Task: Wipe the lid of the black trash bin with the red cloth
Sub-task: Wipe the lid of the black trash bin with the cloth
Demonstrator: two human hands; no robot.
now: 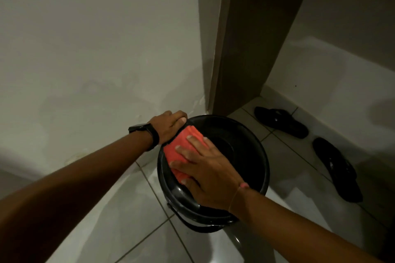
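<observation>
Black plastic makes up the one trash bin (213, 177), which stands on the pale tiled floor (132, 230) close to a white wall (85, 49), with its round lid (241, 149) facing up. One red cloth (181, 151), folded into a thick pad, lies on the left part of that lid, reaching the rim. Two hands are at work. The right hand (211, 175) lies flat on the cloth with fingers spread wide, pressing it against the lid; a thin string bracelet (239, 192) circles its wrist. The left hand (171, 126) curls over the far left edge of the lid, gripping the rim just beside the cloth, and its wrist carries one dark watch (147, 132). Two black sandals (280, 121) lie apart from each other on the floor to the right of the bin, near the base of the other wall. One brown door (256, 49) stands behind the bin.
</observation>
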